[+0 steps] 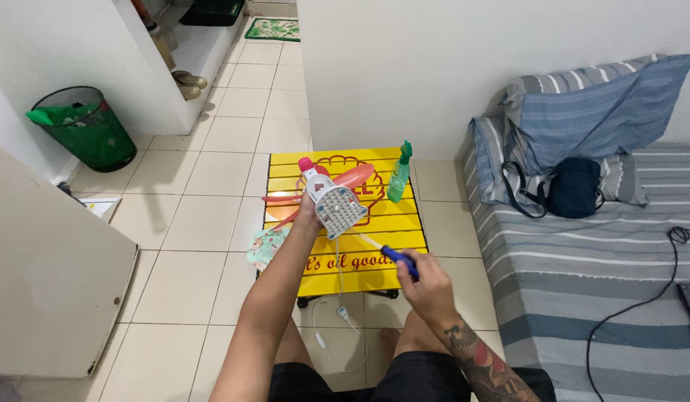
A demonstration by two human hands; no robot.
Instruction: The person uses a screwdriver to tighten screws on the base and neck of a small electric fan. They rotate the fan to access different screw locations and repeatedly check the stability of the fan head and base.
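A small white fan (pixel 336 208) is held up in the left hand (pixel 309 214), whose fingers are wrapped around its body just above the yellow tabletop (pixel 337 275); its grilled back is turned towards the camera, and a thin white cable (pixel 339 298) hangs from it down to the tiled floor (pixel 203 223). A blue-handled screwdriver (pixel 393 257) is gripped in the closed right hand (pixel 427 286), with its pale shaft pointed up and left towards the fan (whether the tip touches it cannot be told). On the tabletop behind the fan, pinkish-red fan blades (pixel 345 180) are laid flat, and a green spray bottle (pixel 398 175) stands upright near the far right edge. A green bin (pixel 88 130) is seen at the far left, and a dark bag (pixel 574 186) rests on the striped bed (pixel 583 268) to the right.
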